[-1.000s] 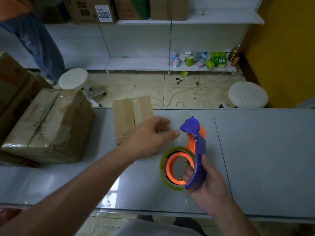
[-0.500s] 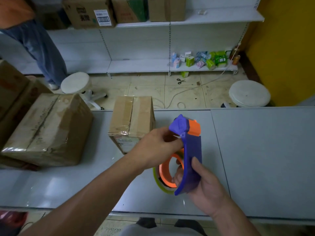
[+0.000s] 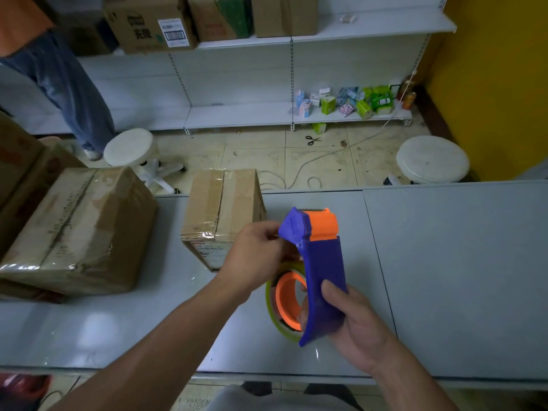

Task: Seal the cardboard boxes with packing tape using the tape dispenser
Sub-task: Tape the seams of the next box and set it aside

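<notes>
Head view: both forearms reach forward over the grey table (image 3: 450,262) and meet at the tape dispenser (image 3: 321,262), which is held above the tabletop with its orange-and-purple head up and away from the person.

The right hand (image 3: 355,324) grips the purple handle from the right. Its thumb lies flat along the top of the handle and its fingers (image 3: 304,317) are clamped round underneath, showing through the orange core of the tape roll (image 3: 272,310).

The left hand (image 3: 255,256) comes in from the left with the wrist bent. Its fingers are curled and drawn together in a pinch at the left corner of the dispenser's head. Whether a tape end lies between them I cannot tell.

Just beyond the left fingers a small cardboard box (image 3: 222,209) stands on the table, tape along its top seam. Well to the left of those fingers sits a large cardboard box (image 3: 77,229), also on the table.
</notes>
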Demonstrator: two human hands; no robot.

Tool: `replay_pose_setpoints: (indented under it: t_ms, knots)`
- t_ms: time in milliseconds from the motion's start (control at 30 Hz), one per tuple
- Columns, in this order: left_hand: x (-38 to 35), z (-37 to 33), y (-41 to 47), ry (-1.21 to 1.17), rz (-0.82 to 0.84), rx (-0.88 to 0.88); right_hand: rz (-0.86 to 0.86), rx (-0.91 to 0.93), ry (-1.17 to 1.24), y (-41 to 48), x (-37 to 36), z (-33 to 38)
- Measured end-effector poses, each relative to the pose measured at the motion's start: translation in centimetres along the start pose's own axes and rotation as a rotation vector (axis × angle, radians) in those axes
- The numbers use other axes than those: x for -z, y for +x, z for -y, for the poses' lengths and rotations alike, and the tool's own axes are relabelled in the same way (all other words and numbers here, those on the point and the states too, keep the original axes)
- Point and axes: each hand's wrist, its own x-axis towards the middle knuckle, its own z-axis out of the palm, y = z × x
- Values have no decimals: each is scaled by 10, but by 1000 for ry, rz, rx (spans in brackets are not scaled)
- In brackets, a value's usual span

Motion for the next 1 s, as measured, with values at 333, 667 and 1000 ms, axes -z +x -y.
replay_pose_setpoints:
  t_ms: [333, 667, 1000]
  knots:
    - [3, -3, 9, -278, -82, 57, 102, 105, -116, -6, 9, 24]
    - [24, -8, 10, -465, 70, 74, 250, 77, -440, -8, -11, 75]
    - [85, -4, 0, -401, 47, 86, 355, -28, -773, 8, -50, 95]
